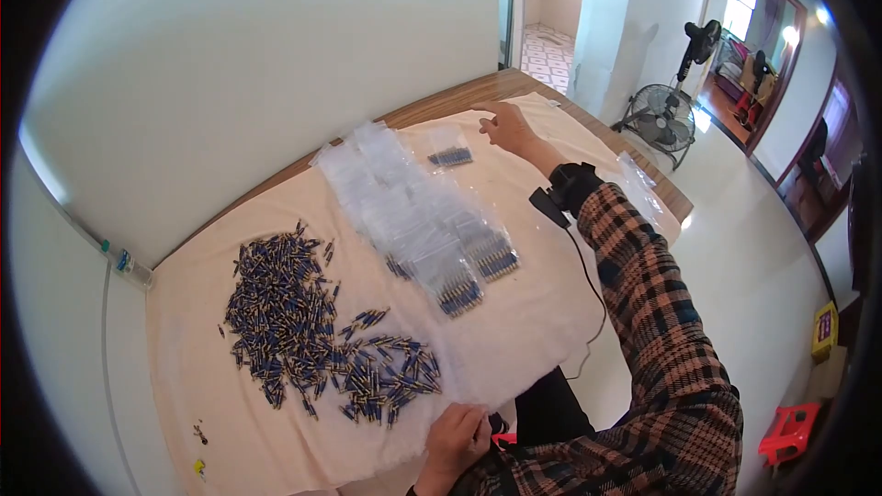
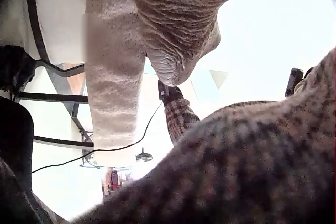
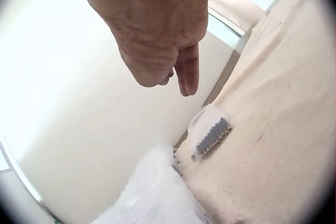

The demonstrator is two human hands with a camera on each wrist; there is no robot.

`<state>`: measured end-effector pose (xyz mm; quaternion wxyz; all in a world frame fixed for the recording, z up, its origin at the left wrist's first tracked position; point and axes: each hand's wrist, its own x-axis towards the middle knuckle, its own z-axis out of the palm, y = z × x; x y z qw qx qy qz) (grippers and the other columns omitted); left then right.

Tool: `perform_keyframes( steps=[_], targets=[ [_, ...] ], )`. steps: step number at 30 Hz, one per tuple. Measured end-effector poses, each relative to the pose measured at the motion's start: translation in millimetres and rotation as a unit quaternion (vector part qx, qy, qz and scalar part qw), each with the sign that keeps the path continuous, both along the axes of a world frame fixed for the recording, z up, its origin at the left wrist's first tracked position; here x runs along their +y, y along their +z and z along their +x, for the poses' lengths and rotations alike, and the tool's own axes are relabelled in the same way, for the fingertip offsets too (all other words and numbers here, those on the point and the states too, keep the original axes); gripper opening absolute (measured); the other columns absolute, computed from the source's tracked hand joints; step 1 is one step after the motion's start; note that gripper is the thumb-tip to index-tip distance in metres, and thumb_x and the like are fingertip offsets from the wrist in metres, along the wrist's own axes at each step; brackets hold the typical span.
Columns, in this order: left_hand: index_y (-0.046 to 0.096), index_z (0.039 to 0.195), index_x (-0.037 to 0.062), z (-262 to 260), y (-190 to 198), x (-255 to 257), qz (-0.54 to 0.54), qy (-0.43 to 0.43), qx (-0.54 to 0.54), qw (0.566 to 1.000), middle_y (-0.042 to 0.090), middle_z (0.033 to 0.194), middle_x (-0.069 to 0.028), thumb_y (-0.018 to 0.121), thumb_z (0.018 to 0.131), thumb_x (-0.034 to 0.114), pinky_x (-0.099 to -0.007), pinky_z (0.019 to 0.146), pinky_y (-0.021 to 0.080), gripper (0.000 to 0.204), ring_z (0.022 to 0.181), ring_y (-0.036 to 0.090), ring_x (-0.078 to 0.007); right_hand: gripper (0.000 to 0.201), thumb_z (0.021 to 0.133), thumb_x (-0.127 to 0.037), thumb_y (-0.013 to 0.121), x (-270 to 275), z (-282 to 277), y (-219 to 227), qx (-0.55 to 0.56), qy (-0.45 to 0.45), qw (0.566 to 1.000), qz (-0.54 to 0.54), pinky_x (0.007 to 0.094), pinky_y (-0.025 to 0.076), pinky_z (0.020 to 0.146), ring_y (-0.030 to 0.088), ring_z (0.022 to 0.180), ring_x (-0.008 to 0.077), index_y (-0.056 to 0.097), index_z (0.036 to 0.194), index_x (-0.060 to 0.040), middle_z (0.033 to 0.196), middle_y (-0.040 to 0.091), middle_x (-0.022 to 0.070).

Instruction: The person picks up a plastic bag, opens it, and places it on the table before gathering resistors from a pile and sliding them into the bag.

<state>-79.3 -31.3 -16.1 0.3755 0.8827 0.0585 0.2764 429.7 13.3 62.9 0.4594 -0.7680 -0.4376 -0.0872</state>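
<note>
My right hand (image 1: 508, 129) is stretched over the far end of the cloth-covered table, its fingers loosely extended with nothing visible between them. Below it lies a small clear bag (image 1: 450, 157) holding a row of small blue pieces with brass-coloured ends. The same bag (image 3: 210, 137) shows under the hand (image 3: 157, 29) in the right wrist view. Down at the near table edge rests my left hand (image 1: 455, 441), fingers loosely curled. A large pile of loose blue-and-brass pieces (image 1: 280, 303) lies on the left, and a smaller group (image 1: 390, 377) sits nearer the left hand.
Overlapping clear bags (image 1: 395, 207) cover the table's middle, with filled ones (image 1: 459, 296) at their near end. The peach cloth (image 1: 542, 312) covers the wooden table (image 1: 514, 83), which meets a wall. A black cable (image 1: 595, 285) hangs from the right wrist camera. A fan (image 1: 663, 119) stands beyond.
</note>
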Motion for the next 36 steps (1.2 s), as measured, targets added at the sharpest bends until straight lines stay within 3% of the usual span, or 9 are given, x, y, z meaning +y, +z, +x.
perform_keyframes(
  steps=[4, 9, 15, 18, 25, 29, 33, 36],
  targets=[
    [0.063, 0.084, 0.0044, 0.4, -1.5, -2.0, 0.019, 0.006, -0.011, 1.0, 0.062, 0.078, -0.0123, 0.065, 0.071, 0.0, -0.0345, 0.06, 0.051, 0.014, 0.068, 0.062, -0.0302, 0.035, 0.086, -0.007, 0.056, -61.8, -24.0, 26.1, 0.101, -0.006, 0.995, -0.007, 0.0293, 0.057, 0.055, 0.068, 0.073, 0.0175, 0.057, 0.119, 0.0008, 0.089, 0.067, 0.0145],
    [0.063, 0.084, 0.0035, 0.2, -1.7, -5.7, 0.02, 0.015, -0.02, 0.999, 0.061, 0.078, -0.0133, 0.063, 0.073, -0.001, -0.0344, 0.059, 0.05, 0.012, 0.067, 0.061, -0.0307, 0.035, 0.086, -0.009, 0.056, -106.0, -49.2, 17.7, 0.194, -0.003, 0.979, -0.067, 0.0293, 0.058, 0.057, 0.068, 0.076, 0.0169, 0.057, 0.118, 0.0046, 0.091, 0.067, 0.0129],
    [0.061, 0.084, 0.0024, 1.2, -5.7, -6.0, 0.029, 0.014, -0.018, 0.999, 0.06, 0.076, -0.0133, 0.062, 0.073, -0.002, -0.034, 0.057, 0.048, 0.011, 0.064, 0.059, -0.0304, 0.033, 0.084, -0.009, 0.056, -137.8, -96.7, 6.9, 0.236, 0.036, 0.97, -0.039, 0.0279, 0.056, 0.056, 0.068, 0.073, 0.0158, 0.058, 0.115, 0.0052, 0.088, 0.068, 0.0115],
    [0.06, 0.084, 0.0019, 5.7, -8.9, -5.6, 0.062, 0.012, -0.068, 0.996, 0.058, 0.074, -0.0131, 0.061, 0.074, -0.002, -0.0335, 0.054, 0.045, 0.011, 0.06, 0.056, -0.0284, 0.03, 0.082, -0.006, 0.056, -177.8, -129.8, 14.4, 0.239, 0.026, 0.97, -0.028, 0.0272, 0.055, 0.056, 0.067, 0.069, 0.0155, 0.062, 0.109, 0.0062, 0.084, 0.069, 0.0118],
    [0.061, 0.084, 0.0006, 4.8, -7.8, -9.7, 0.059, 0.033, -0.039, 0.997, 0.057, 0.072, -0.0112, 0.059, 0.075, -0.002, -0.0286, 0.052, 0.043, 0.009, 0.058, 0.054, -0.0218, 0.023, 0.086, -0.007, 0.058, -300.2, -162.2, -11.2, 0.126, -0.076, 0.989, -0.013, 0.0234, 0.047, 0.054, 0.06, 0.061, 0.0097, 0.065, 0.106, 0.0013, 0.082, 0.069, 0.0074],
    [0.062, 0.083, -0.0003, 5.7, -7.2, -14.7, 0.031, 0.068, -0.023, 0.997, 0.057, 0.072, -0.0106, 0.058, 0.076, -0.003, -0.0272, 0.052, 0.041, 0.009, 0.058, 0.054, -0.0199, 0.021, 0.082, -0.007, 0.063, -337.5, -171.3, -40.2, 0.052, -0.115, 0.991, -0.039, 0.0264, 0.05, 0.059, 0.061, 0.062, 0.0138, 0.066, 0.101, -0.0002, 0.083, 0.069, 0.0082],
    [0.063, 0.083, -0.0007, 7.3, -7.0, -18.2, 0.007, 0.092, -0.032, 0.995, 0.057, 0.072, -0.0105, 0.057, 0.077, -0.002, -0.0276, 0.053, 0.042, 0.009, 0.059, 0.055, -0.0198, 0.026, 0.078, -0.009, 0.067, -345.1, -186.1, -55.4, -0.025, -0.142, 0.987, -0.076, 0.0312, 0.051, 0.073, 0.063, 0.08, 0.0228, 0.065, 0.103, -0.0017, 0.101, 0.067, 0.0113],
    [0.063, 0.083, -0.0008, 8.8, -5.9, -18.2, 0.028, 0.095, -0.045, 0.994, 0.058, 0.073, -0.0107, 0.056, 0.078, -0.001, -0.028, 0.053, 0.042, 0.009, 0.059, 0.055, -0.0204, 0.033, 0.077, -0.012, 0.069, -322.7, -191.3, -49.9, -0.157, -0.159, 0.973, -0.057, 0.0388, 0.047, 0.088, 0.056, 0.101, 0.0305, 0.062, 0.108, -0.0031, 0.117, 0.06, 0.0137]
  ],
)
